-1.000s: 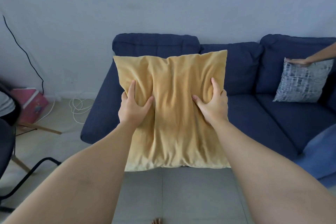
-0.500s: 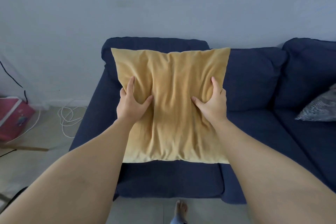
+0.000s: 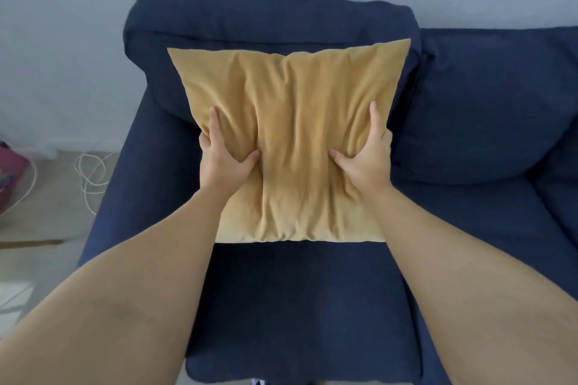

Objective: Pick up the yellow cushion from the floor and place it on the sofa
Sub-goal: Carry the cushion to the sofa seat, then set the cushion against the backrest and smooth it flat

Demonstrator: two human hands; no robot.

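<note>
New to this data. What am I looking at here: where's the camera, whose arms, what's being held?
There is no machine: one wide-angle camera sits on a person's head, looking forward and down, so the two bare arms are the wearer's own. The left hand and right hand each grip a side of a square mustard-yellow fabric cushion, held upright over the seat of a dark navy fabric sofa, in front of its backrest. I cannot tell whether its bottom edge touches the seat yet. At left, a coiled white cable lies on the pale floor.
</note>
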